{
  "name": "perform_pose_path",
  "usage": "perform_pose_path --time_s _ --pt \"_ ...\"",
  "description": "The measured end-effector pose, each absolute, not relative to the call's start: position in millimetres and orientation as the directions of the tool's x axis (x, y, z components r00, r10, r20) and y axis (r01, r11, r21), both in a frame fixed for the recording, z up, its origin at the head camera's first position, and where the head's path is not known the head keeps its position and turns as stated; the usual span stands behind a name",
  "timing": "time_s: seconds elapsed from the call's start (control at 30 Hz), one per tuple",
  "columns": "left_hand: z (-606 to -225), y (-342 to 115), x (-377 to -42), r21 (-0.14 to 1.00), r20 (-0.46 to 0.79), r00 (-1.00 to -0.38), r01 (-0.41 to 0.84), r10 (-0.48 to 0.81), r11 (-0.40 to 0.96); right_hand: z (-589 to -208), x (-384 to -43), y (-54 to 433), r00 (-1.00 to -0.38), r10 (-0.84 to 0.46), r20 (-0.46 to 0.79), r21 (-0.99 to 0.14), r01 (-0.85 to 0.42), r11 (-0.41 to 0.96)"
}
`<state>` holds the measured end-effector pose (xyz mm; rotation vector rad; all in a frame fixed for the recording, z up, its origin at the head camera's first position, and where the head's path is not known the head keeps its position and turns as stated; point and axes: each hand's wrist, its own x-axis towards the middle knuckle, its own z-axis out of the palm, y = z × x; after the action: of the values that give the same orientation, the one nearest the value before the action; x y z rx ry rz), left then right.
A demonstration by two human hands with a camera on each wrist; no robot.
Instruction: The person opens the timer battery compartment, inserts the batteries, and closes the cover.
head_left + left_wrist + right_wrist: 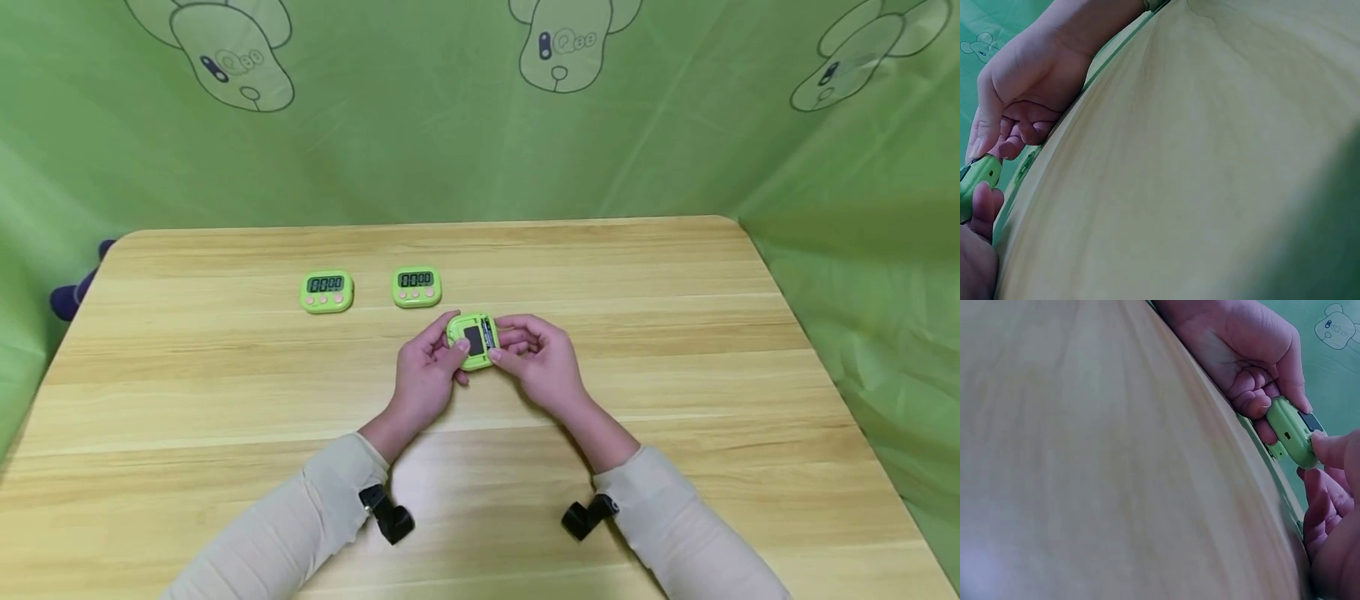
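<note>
A green digital timer (pixel 474 342) is held above the table between both hands, its back turned up. Its battery bay stands uncovered, with a dark battery (pixel 487 333) lying along the right side. The left hand (pixel 426 375) grips the left side, thumb across the back and fingers behind. At the right edge, the right hand (pixel 551 367) pinches the timer with thumb and forefinger, the thumb close by the battery's lower end. In the right wrist view, the timer's rounded green side (pixel 1291 432) shows between the hands. Parts of the fingers are hidden behind the timer.
Two more green timers, one at left (pixel 327 292) and one nearer the middle (pixel 417 287), lie face up beyond the hands, their displays showing zeros. The wooden table (pixel 225 375) ends at a green curtain (pixel 420 150). A purple object (pixel 67 300) shows past the left edge.
</note>
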<state>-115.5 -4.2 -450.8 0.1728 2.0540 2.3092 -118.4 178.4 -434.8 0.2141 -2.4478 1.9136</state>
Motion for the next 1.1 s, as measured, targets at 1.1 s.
perform_pose_path --time_s 1.1 --pt "-450 -4 -115 0.991 0.083 -0.990 0.070 0.112 -0.113 -432 -131 198 -0.983 0.114 0.145 -0.802 -0.049 0.595"
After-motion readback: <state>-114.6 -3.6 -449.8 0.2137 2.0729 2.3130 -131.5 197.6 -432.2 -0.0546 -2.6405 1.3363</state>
